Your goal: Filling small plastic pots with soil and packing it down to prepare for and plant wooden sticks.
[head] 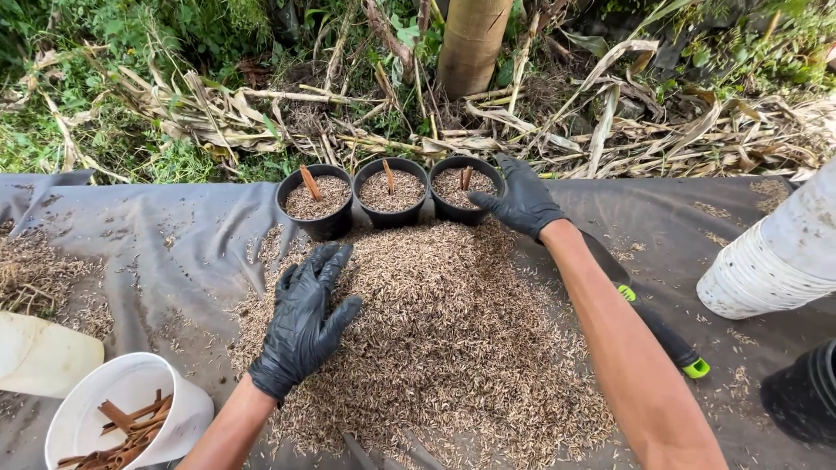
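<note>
Husk pile (444, 348) under flat open left hand (305, 322), right hand (521, 202) gripping rightmost pot (466, 187) rim

I see no packages, labels, signs or screens anywhere in front of me.

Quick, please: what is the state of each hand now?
Left hand: open, flat on the husk pile, holding nothing.
Right hand: grip on the rim of the rightmost black pot.
</note>
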